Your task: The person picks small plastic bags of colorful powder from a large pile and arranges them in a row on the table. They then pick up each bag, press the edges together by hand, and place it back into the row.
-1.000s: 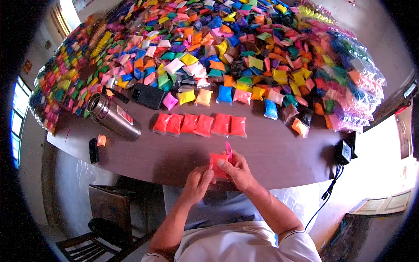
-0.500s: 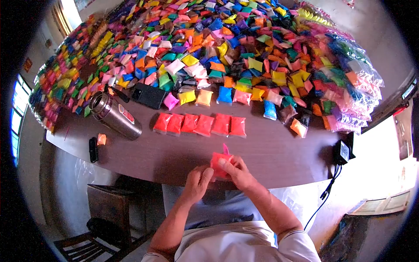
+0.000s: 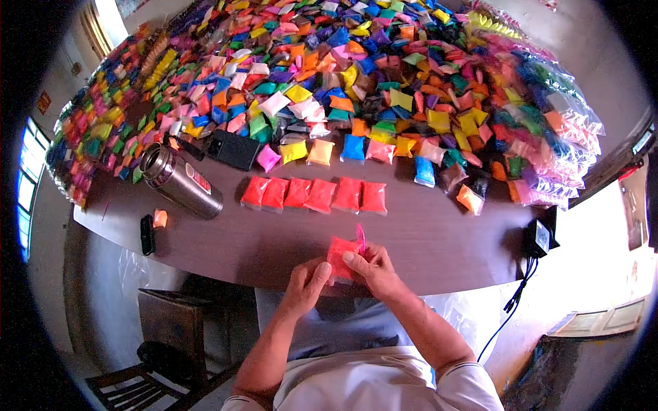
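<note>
A small clear packet with red filling (image 3: 342,252) is held in front of me at the table's near edge. My left hand (image 3: 306,284) pinches its lower left side, thumb on top. My right hand (image 3: 374,269) grips the right side, thumb pressed on its face. From the right fingers sticks up a thin bright pink piece (image 3: 360,235), perhaps a small plastic tool; its lower part is hidden. Beyond my hands, several similar red packets (image 3: 299,194) lie in a row on the brown table (image 3: 267,236).
A large heap of colourful packets (image 3: 301,92) covers the table's far side, with bagged bundles (image 3: 558,137) at right. A steel flask (image 3: 184,181), a black phone-like object (image 3: 233,151) and a black item (image 3: 147,235) are on the left. A black adapter (image 3: 537,238) with cables sits at the right edge.
The pink piece has shifted slightly right and shows more fully. The held packet has turned a little and moved slightly left, still between both hands.
</note>
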Demonstrator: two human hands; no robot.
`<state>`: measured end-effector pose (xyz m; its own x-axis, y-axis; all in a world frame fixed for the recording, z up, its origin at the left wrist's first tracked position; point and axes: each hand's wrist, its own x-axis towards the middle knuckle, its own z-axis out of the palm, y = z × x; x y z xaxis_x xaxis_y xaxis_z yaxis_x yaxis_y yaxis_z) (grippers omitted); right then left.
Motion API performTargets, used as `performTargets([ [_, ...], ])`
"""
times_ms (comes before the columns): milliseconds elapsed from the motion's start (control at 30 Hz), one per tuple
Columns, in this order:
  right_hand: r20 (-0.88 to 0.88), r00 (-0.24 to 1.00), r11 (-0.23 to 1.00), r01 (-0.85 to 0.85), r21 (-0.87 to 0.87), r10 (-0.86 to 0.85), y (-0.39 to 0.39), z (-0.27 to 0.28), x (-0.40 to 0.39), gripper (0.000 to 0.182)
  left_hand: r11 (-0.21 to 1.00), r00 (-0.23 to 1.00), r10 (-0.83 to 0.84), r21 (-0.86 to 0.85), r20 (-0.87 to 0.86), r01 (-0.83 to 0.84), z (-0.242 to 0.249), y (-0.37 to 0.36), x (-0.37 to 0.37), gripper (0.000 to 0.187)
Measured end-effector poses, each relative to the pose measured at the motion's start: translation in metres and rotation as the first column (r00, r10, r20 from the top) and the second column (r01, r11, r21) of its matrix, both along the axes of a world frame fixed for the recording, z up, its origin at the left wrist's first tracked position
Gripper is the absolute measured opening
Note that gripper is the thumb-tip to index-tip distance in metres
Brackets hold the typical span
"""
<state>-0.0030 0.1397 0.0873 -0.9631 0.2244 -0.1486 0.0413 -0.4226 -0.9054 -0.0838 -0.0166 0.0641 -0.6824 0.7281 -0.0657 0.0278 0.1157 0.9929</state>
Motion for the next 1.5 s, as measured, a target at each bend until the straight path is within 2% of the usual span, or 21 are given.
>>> performTargets([
  [33, 0.001, 1.000, 1.000, -0.002, -0.001, 0.002, 0.001, -0.004, 0.001, 0.023, 1.000, 1.000, -0.012, -0.020, -0.022, 0.012, -0.003, 0.000, -0.001, 0.041],
  [100, 0.068, 0.997, 0.988, -0.056, 0.142, 0.046, 0.003, -0.015, 0.001, 0.025, 0.999, 0.999, -0.024, -0.041, -0.042, 0.022, -0.004, 0.000, -0.001, 0.043],
  [167, 0.037, 0.998, 0.988, -0.061, 0.143, 0.056, 0.003, -0.017, 0.000, 0.024, 0.998, 0.994, -0.041, -0.049, -0.105, 0.036, 0.002, 0.002, 0.000, 0.044],
  [300, -0.055, 0.997, 0.992, -0.056, 0.109, 0.062, -0.001, -0.014, -0.002, 0.021, 0.999, 0.995, -0.030, -0.047, -0.093, 0.026, 0.005, 0.004, 0.003, 0.045],
  [400, 0.009, 1.000, 0.983, 0.003, 0.185, -0.004, -0.002, -0.028, -0.002, 0.020, 0.998, 0.997, -0.045, -0.043, -0.063, 0.043, 0.004, 0.003, 0.003, 0.042],
  [467, 0.023, 1.000, 0.986, -0.011, 0.168, 0.007, -0.002, -0.025, -0.001, 0.020, 0.998, 0.996, -0.051, 0.017, -0.068, 0.053, 0.000, 0.001, 0.001, 0.037],
  [533, 0.035, 0.999, 0.988, -0.026, 0.151, 0.021, 0.000, -0.018, -0.001, 0.021, 0.999, 0.996, -0.046, 0.001, -0.071, 0.046, 0.000, 0.000, 0.000, 0.037],
  [600, 0.032, 0.999, 0.994, -0.034, -0.103, 0.037, 0.003, -0.015, 0.001, 0.023, 0.999, 0.997, -0.039, -0.015, -0.072, 0.038, -0.002, 0.000, 0.000, 0.036],
  [633, 0.032, 0.999, 0.994, -0.037, -0.103, 0.041, 0.003, -0.015, 0.001, 0.023, 0.999, 0.996, -0.035, -0.029, -0.082, 0.033, -0.004, 0.002, 0.001, 0.036],
  [700, 0.029, 1.000, 0.998, -0.013, 0.054, 0.011, 0.002, -0.017, 0.000, 0.026, 0.999, 0.995, -0.029, -0.044, -0.093, 0.025, -0.003, 0.004, 0.002, 0.036],
  [733, 0.029, 1.000, 0.998, -0.013, 0.053, 0.012, 0.001, -0.018, 0.000, 0.026, 0.999, 0.995, -0.018, -0.044, -0.101, 0.013, 0.001, 0.005, 0.003, 0.036],
  [800, 0.041, 0.991, 0.992, 0.127, -0.026, -0.126, -0.004, -0.023, -0.002, 0.024, 0.999, 0.994, -0.009, -0.046, -0.107, 0.004, 0.002, 0.005, 0.004, 0.036],
  [900, 0.030, 0.985, 0.985, 0.171, -0.024, -0.170, -0.006, -0.026, -0.005, 0.021, 0.999, 0.994, -0.016, -0.053, -0.107, 0.011, -0.002, 0.004, 0.002, 0.037],
  [1000, -0.022, 0.980, 0.980, 0.199, 0.004, -0.198, -0.009, -0.031, -0.008, 0.019, 0.996, 0.981, -0.035, -0.086, -0.192, 0.018, -0.006, 0.004, 0.002, 0.037],
  [1100, 0.017, 0.988, 0.987, 0.154, -0.035, -0.154, -0.006, -0.021, -0.007, 0.017, 0.996, 0.989, -0.048, -0.080, -0.142, 0.037, -0.003, 0.006, 0.003, 0.038],
  [1167, 0.021, 0.991, 0.989, 0.130, -0.071, -0.129, -0.005, -0.013, -0.003, 0.017, 0.999, 0.994, 0.044, -0.020, -0.099, -0.046, -0.004, 0.006, 0.006, 0.038],
  [1233, 0.027, 0.994, 0.988, 0.110, -0.108, -0.108, -0.003, -0.012, -0.001, 0.017, 0.999, 0.994, 0.019, -0.047, -0.108, -0.024, -0.005, 0.003, 0.003, 0.038],
  [1300, 0.042, 0.999, 0.999, 0.001, 0.047, -0.003, 0.001, -0.016, -0.001, 0.017, 0.997, 0.993, -0.014, -0.072, -0.118, 0.006, -0.005, 0.004, 0.003, 0.038],
  [1400, -0.003, 1.000, 0.995, 0.017, 0.099, -0.017, 0.001, -0.028, -0.002, 0.017, 0.998, 0.987, -0.016, -0.069, -0.159, 0.005, -0.002, 0.004, 0.002, 0.038],
  [1500, -0.024, 0.999, 0.997, 0.046, 0.070, -0.045, -0.001, -0.027, -0.001, 0.018, 0.997, 0.981, -0.026, -0.081, -0.193, 0.011, -0.003, 0.005, 0.003, 0.037],
])
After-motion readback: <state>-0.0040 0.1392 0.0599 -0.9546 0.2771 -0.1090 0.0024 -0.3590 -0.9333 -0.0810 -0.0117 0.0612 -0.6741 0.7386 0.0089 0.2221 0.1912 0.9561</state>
